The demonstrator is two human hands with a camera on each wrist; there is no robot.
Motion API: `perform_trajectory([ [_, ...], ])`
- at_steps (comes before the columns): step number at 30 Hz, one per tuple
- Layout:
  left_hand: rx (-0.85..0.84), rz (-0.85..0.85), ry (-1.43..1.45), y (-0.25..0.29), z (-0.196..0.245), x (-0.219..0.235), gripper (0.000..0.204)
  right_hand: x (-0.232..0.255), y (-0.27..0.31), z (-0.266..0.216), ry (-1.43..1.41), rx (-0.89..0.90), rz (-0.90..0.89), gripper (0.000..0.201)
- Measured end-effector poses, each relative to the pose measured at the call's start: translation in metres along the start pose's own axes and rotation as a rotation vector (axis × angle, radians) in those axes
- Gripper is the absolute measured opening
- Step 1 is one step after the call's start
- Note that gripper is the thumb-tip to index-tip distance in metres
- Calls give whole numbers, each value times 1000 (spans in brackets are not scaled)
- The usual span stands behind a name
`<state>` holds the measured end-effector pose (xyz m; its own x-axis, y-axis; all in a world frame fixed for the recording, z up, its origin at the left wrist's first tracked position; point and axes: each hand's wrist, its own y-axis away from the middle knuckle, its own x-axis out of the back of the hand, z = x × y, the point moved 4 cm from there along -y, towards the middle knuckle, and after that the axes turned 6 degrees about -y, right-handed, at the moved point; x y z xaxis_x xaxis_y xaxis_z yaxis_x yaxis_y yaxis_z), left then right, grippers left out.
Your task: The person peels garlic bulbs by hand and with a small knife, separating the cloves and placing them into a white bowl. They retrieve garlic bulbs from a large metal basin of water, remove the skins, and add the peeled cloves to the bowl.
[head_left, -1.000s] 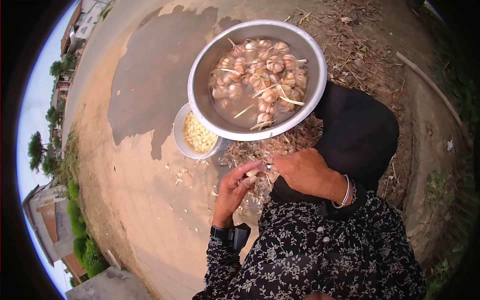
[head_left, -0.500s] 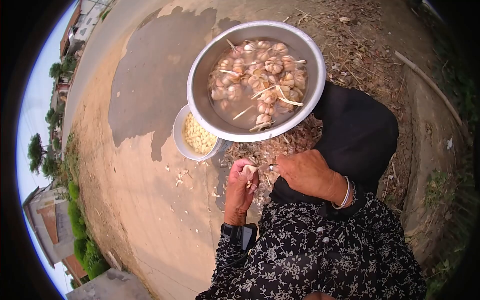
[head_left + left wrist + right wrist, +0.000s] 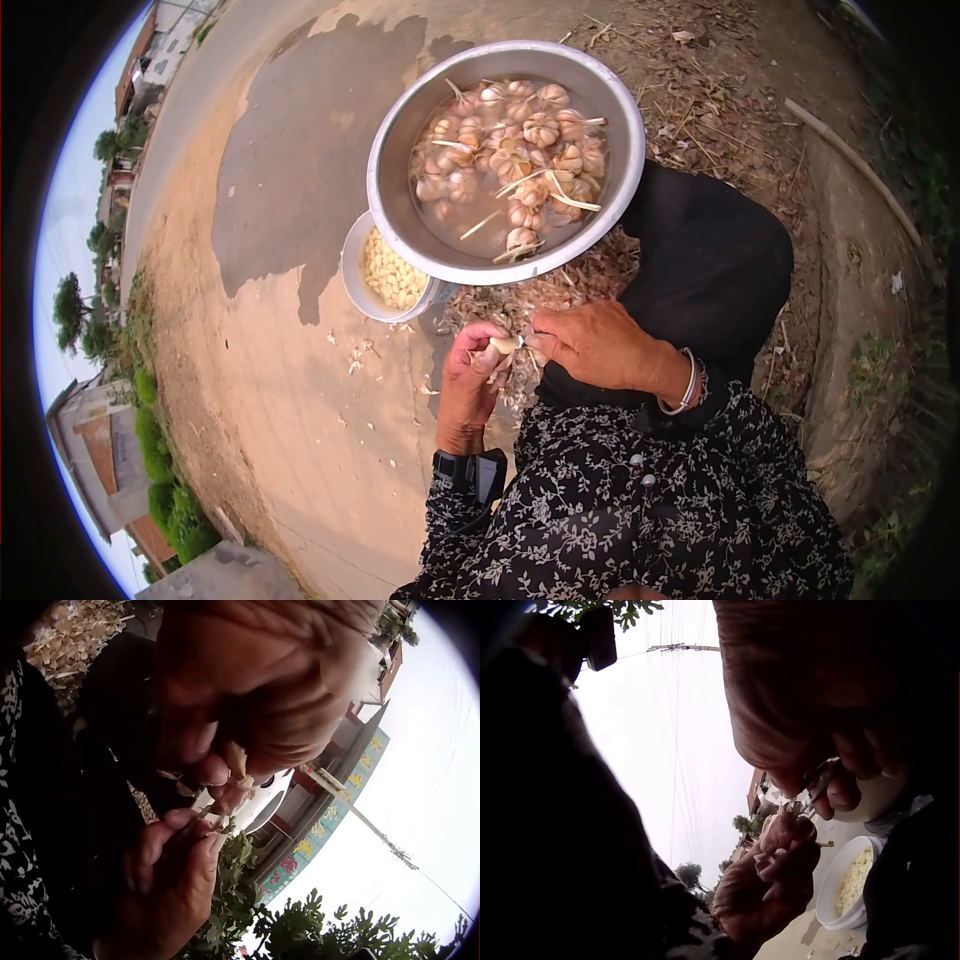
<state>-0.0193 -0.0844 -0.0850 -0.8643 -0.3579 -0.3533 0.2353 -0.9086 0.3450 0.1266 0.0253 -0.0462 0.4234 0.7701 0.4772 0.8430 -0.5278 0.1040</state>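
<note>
My left hand pinches a pale garlic clove between thumb and fingers, with bits of loose skin about it. Close against it, my right hand grips a small knife, whose blade shows in the right wrist view and points at the clove. The fingers of both hands nearly meet in front of the lap. Beyond them a large metal basin holds water and several whole garlic bulbs, some with stalks. A white bucket of peeled cloves stands at the basin's left.
Garlic skins lie heaped on the ground below the basin. More scraps are scattered on the paving to the left. A black-trousered knee is right of the basin. Dry leaves and a long stick lie farther right.
My left hand has turned, first bringing papery skin up against the blade, and now shows the pale clove at its fingertips. My right hand has shifted slightly left with the knife.
</note>
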Motion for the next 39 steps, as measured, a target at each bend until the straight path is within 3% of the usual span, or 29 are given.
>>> perform_trajectory([
  [3,32,-23,176,-1,-6,0,30,1,0,1,-4,-34,-4,27],
  [12,15,14,-45,1,5,-2,28,-5,-2,7,1,-30,-65,30],
  [15,93,-60,165,0,-11,4,28,-10,-2,13,-231,-1,-95,29],
  [17,156,-223,667,0,-23,-9,28,-10,-2,14,-335,-20,-144,28],
  [19,182,-192,736,0,-25,-17,29,-12,-3,15,-435,-39,-189,27],
  [20,209,-160,806,0,-26,-20,31,-12,-3,17,-408,13,-113,26],
  [22,165,-144,681,-1,-25,-22,36,-12,-2,17,-379,66,-36,25],
  [25,26,110,-36,3,-3,-33,47,-12,-4,13,-239,86,50,22],
  [32,19,37,-179,2,-22,-30,37,-9,1,0,88,93,127,18],
  [33,18,54,-96,0,-24,-31,34,-10,0,0,180,77,105,18],
  [35,15,72,-13,-3,-28,-27,32,-12,-1,7,97,87,150,18],
  [37,63,10,514,-9,-34,-23,30,-10,-1,11,12,109,185,17],
  [39,93,22,635,-12,-30,-13,31,-4,2,12,-20,66,223,20],
])
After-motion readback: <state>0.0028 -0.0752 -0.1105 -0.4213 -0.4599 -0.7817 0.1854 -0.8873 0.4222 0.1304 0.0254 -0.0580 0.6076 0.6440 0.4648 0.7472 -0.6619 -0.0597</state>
